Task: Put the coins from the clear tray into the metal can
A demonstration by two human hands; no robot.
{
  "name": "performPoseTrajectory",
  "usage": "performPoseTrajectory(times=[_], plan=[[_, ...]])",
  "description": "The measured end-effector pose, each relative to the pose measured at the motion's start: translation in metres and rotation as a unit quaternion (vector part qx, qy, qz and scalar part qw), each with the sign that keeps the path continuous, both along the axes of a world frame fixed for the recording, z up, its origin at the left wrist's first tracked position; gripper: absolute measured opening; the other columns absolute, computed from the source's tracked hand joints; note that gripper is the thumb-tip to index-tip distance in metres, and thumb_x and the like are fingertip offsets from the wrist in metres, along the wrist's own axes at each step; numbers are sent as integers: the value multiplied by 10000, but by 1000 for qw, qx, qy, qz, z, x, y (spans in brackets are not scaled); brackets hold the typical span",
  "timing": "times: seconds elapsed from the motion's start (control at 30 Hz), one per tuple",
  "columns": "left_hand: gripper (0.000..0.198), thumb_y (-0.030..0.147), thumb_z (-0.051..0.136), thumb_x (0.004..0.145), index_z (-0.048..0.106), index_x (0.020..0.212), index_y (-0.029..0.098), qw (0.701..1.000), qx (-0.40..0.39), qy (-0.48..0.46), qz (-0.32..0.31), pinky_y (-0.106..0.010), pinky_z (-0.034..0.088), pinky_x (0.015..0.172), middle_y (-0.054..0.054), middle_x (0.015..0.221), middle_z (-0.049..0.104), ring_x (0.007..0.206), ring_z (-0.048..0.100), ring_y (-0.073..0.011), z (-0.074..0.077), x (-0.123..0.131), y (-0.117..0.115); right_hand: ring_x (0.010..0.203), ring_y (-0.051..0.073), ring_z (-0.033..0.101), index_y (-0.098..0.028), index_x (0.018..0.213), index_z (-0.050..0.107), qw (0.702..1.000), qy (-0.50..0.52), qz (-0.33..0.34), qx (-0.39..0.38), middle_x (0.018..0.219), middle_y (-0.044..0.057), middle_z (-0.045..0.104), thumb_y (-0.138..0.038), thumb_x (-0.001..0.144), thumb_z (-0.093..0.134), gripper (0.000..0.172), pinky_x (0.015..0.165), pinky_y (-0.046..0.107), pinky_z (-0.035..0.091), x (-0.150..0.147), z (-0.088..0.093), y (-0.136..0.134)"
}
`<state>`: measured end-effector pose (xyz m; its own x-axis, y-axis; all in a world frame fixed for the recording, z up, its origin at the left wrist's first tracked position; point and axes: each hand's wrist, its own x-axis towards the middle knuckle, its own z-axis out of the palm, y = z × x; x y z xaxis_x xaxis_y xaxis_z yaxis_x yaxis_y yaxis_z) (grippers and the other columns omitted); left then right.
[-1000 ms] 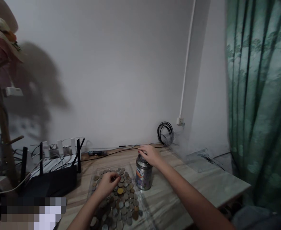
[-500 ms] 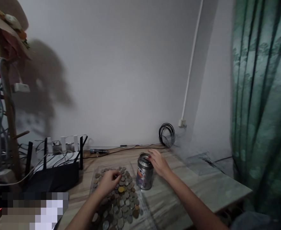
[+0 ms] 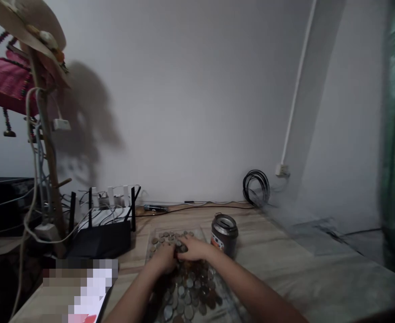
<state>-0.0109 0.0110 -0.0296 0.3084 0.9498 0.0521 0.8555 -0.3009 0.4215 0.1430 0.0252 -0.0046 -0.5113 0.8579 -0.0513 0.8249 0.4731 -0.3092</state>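
Many loose coins [image 3: 189,283] lie spread in a shallow clear plastic tray [image 3: 229,298]. My left hand [image 3: 164,258] is low over the far part of the coins, its fingers curled; what they hold, if anything, is hidden. Right beside it, my right hand [image 3: 193,248] reaches in from the right with fingers stretched out over the coins, close to the left fingertips. A metal can-shaped coin bank [image 3: 224,234], with a dark slot in its lid and a printed label, stands upright to the right of the tray. The right forearm passes in front of its lower part.
A black router [image 3: 99,240] with cables sits at the left, near a blurred-out lit screen [image 3: 93,287]. Coiled black cable [image 3: 256,187] leans on the back wall. A wooden stand [image 3: 51,170] holds a hat [image 3: 45,27]. Clear plastic [image 3: 321,233] lies at the right.
My right hand has left the coin bank's lid and moved left over the coins, beside my left hand. The view has turned left, so the scene sits farther right.
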Motion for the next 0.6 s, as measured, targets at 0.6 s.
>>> performPoseTrajectory(times=[0.6], plan=[[319, 191, 422, 723, 594, 991, 170, 1000, -4, 0, 31, -279, 401, 748, -115, 967, 639, 918, 576, -211, 11, 3, -2, 717, 178, 567, -196, 1011, 576, 999, 13, 41, -5, 839, 24, 621, -252, 473, 719, 560, 591, 255, 430, 3, -14, 0]])
